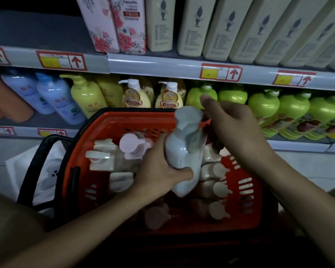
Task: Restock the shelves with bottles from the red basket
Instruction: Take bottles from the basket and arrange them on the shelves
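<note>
- Mid-pick: one pale bottle [184, 151] lifted above the red basket [108, 122], not yet on any shelf.
- Left hand [159, 171] wrapped around the lower body of that bottle, thumb across the front, carrying its weight.
- Right hand [234, 128] at the bottle's pump top, fingers curled near a small red tag by the neck; whether clamped on the pump or only steadying it, cannot tell.
- Next move, as a judgement: raise the bottle clear of the basket rim and find its row; calls for keeping it upright and matching it to like stock. No matching pale bottles plainly visible on the shelves in view, so target slot uncertain.
- Basket contents: many pump bottles, packed close, pinkish and cream pump heads pointing various ways; plenty left to shelve.
- Basket's black handle [39, 171] folded down at the left side.
- Middle shelf [162, 66] below: blue-white bottles at left, then yellow pump bottles [85, 95], orange-labelled ones, then a row of green bottles [263, 105] at right.
- Upper shelf: flowered pink boxes and a row of cream packs.
</note>
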`<state>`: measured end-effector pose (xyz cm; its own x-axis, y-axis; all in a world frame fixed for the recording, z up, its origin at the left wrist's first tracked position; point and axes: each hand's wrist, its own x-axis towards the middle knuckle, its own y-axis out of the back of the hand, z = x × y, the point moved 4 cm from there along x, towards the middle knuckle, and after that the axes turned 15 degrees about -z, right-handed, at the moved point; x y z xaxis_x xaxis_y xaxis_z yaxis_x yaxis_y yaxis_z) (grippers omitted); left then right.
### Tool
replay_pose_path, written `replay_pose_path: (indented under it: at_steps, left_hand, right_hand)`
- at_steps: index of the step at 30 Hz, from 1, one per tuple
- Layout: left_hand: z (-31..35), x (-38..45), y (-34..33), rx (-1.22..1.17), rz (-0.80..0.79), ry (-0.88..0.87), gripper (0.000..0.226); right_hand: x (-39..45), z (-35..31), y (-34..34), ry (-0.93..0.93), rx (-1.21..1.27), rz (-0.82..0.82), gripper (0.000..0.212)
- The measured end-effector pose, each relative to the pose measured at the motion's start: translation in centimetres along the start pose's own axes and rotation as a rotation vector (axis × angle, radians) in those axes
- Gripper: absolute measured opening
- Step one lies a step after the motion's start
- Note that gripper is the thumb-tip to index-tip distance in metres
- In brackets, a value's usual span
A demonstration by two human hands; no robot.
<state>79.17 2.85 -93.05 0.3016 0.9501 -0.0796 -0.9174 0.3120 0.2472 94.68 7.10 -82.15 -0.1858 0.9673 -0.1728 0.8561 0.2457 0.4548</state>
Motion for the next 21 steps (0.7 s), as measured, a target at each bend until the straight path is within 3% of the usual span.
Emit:
replay_pose_path:
  at_steps: [2, 5, 7, 16, 21]
  left_hand:
    - [1.1, 0.7, 1.5, -0.116, -0.023, 0.012, 0.066]
    - [3.8, 1.2, 3.8, -0.263, -0.069, -0.007, 0.062]
    - [5.8, 0.9, 5.3, -0.313, -0.087, -0.029, 0.06]
    - [18.1, 0.1, 9.6, -0.164, -0.029, -0.258, 0.076]
    - [23.9, -1.4, 9.9, 0.109, 0.143, -0.412, 0.068]
  right_hand:
    - [-0.1, 0.0, 0.5, 0.005, 0.076, -0.076, 0.063]
    - [-0.5, -0.3, -0.4, 0.034, 0.016, -0.323, 0.045]
    - [-0.6, -0.4, -1.0, 0.046, 0.034, -0.422, 0.049]
    - [-2.6, -7.1, 2.1, 0.326, 0.332, -0.184, 0.057]
    - [-4.6, -11.1, 5.5, 0.426, 0.433, 0.031, 0.041]
